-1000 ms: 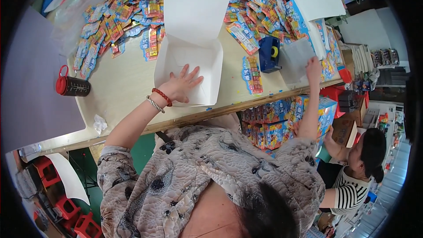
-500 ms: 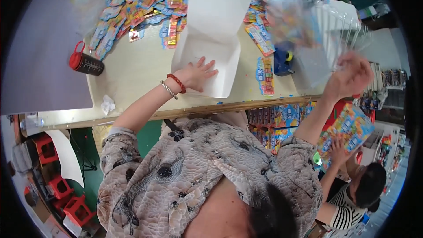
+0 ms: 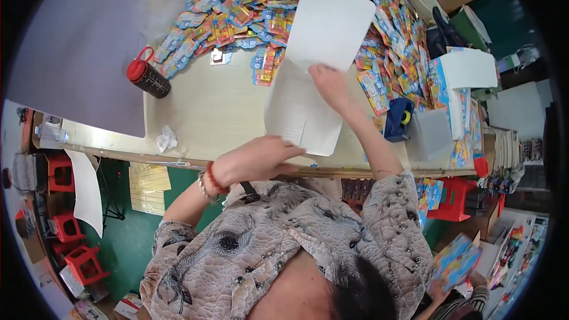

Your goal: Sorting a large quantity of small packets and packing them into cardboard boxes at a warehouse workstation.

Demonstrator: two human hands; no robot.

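An open white cardboard box (image 3: pixel 302 104) lies in front of me on the table, its lid (image 3: pixel 335 26) folded back away from me. My right hand (image 3: pixel 331 86) reaches over the box at the fold between base and lid. Its fingers are curled closed, and what they hold, if anything, is hidden. My left hand (image 3: pixel 258 159) hovers by the box's near left corner at the table edge, fingers stretched out and holding nothing I can see. A red bracelet and a silver one circle the left wrist.
Many colourful small packets (image 3: pixel 225 24) are heaped beyond the box. A dark bottle with a red lid (image 3: pixel 148 76) and crumpled tissue (image 3: pixel 167 139) sit at left. A blue tape dispenser (image 3: pixel 398 120) and a clear plastic container (image 3: pixel 430 133) are at right. A co-worker holds a colourful package (image 3: pixel 457 261).
My right hand has come from the far right, near a blurred clear plastic thing, to the box's fold. My left hand has drawn back from inside the box to its near edge.
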